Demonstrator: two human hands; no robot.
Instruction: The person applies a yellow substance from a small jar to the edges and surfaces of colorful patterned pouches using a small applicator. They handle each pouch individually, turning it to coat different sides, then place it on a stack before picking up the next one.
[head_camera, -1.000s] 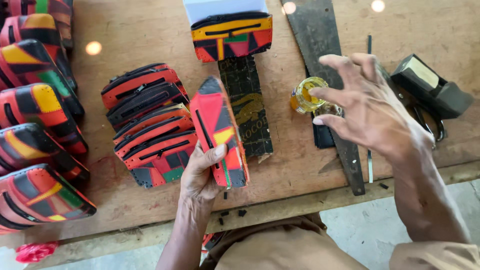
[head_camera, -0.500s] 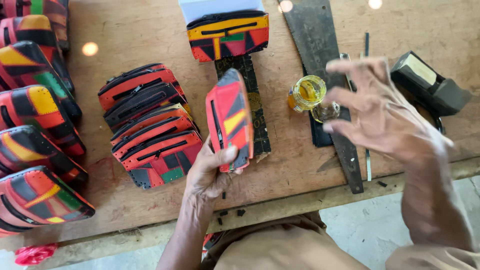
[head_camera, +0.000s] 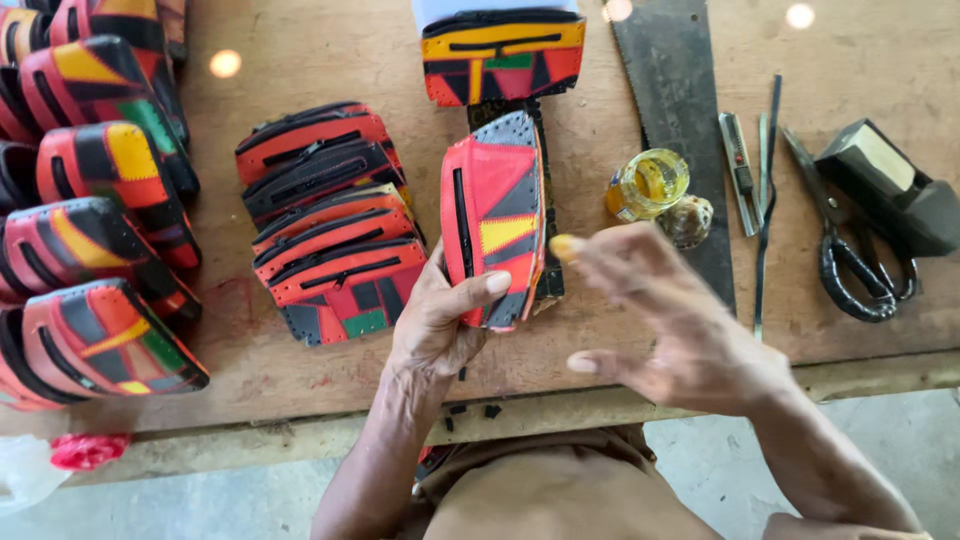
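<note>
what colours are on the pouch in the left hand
The pouch is mostly red with grey, black and yellow patches; head view.

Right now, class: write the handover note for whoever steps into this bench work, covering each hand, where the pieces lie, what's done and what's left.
Left hand: grips an upright red patchwork leather piece by its lower end.
Right hand: open, holds nothing, yellow glue on a fingertip, beside the piece.
Small jar of yellow glue stands open by the saw blade.
Done, by the look of it: finished pieces in rows on the wooden bench.
Left: apparently gluing the held piece.
</note>
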